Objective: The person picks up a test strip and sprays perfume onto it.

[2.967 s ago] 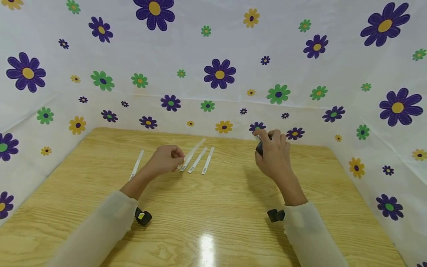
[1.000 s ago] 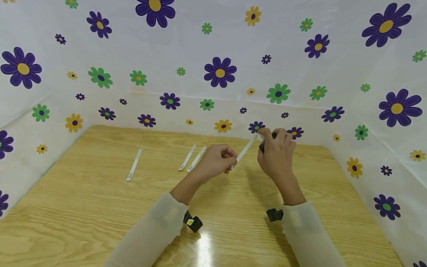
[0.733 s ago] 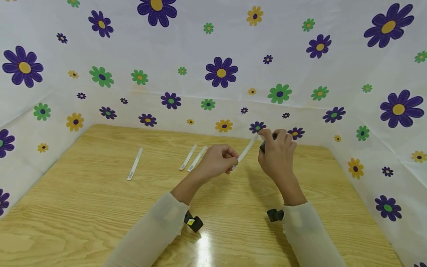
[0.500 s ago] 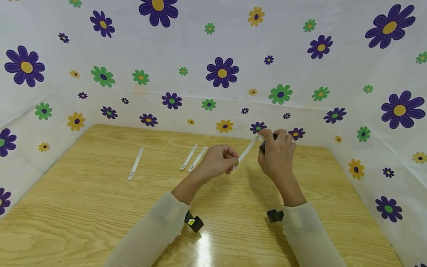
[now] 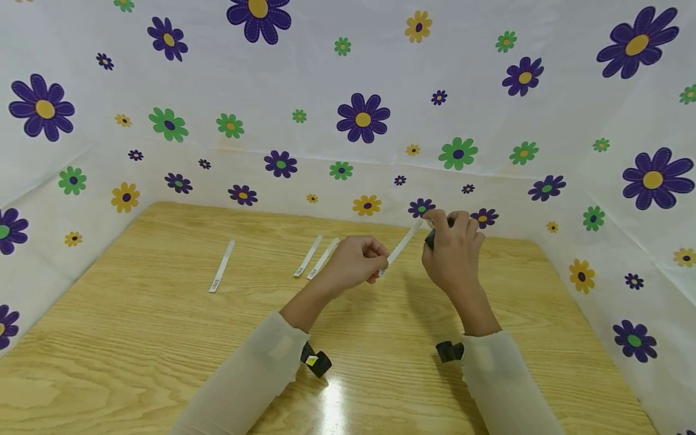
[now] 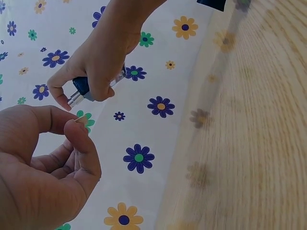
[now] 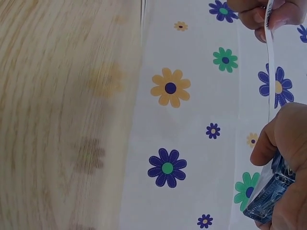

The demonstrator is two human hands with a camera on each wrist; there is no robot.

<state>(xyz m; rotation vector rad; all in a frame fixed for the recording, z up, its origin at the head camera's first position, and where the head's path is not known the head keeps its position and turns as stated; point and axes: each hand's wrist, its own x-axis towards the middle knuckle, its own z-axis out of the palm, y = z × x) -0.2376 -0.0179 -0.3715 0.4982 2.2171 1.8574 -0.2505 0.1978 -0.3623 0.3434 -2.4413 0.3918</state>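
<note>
My left hand [image 5: 353, 263] pinches the lower, labelled end of a white paper test strip [image 5: 405, 243] between thumb and fingertips. The strip slants up towards my right hand [image 5: 452, 257], which grips a blue glass perfume bottle [image 7: 268, 199]. In the left wrist view, that hand's index finger lies on the silver spray nozzle [image 6: 75, 99]. Seen from the right wrist, the strip [image 7: 270, 62] runs down behind the right hand, so whether its far end touches the nozzle cannot be told. Two strips lie left of the left hand, one nearest it [image 5: 323, 258] partly covered.
Another labelled strip [image 5: 220, 269] lies farther left on the wooden table [image 5: 370, 356]. A white flower-printed cloth [image 5: 304, 72] stands as a wall behind and at both sides. Black wrist devices [image 5: 321, 365] hang at both sleeves.
Since three seconds ago, my left hand has carried the pinched strip rightward from the group of strips to the bottle. The right hand has barely moved. Over the last second, both hands stay nearly still.
</note>
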